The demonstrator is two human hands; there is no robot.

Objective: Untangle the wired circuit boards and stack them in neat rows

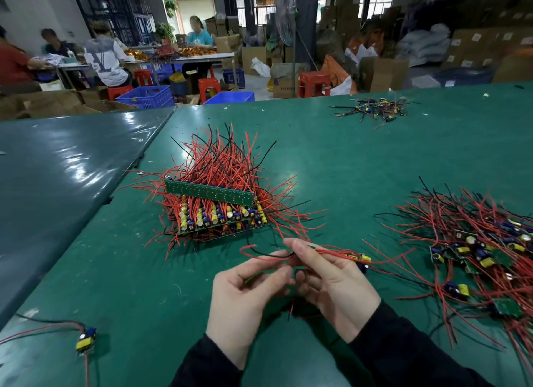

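Head view: wired board [356,258] lies lengthwise left-right, pinched with its red leads by right hand [334,288]; left hand [245,294] pinches a wire. Stacked rows [216,210] sit just beyond, far-left; tangled pile [476,248] right.

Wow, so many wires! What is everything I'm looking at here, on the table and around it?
Stacked boards: one neat pile, green boards with red and black wires, table centre.
Tangled boards: one loose heap, same colours, right side.
Held board: one, yellow part, red wires, between the hands.
Lone board: one, yellow and blue parts, near left.
Small wire pile: one, mostly black, far right.
Table: green cover.
Blue crates: several on the floor beyond the table.
Red stools: several, background.
Cardboard boxes: many, brown, back right.
Workers: several seated, back left.
Left hand: pinching wires.
Right hand: gripping the wires.
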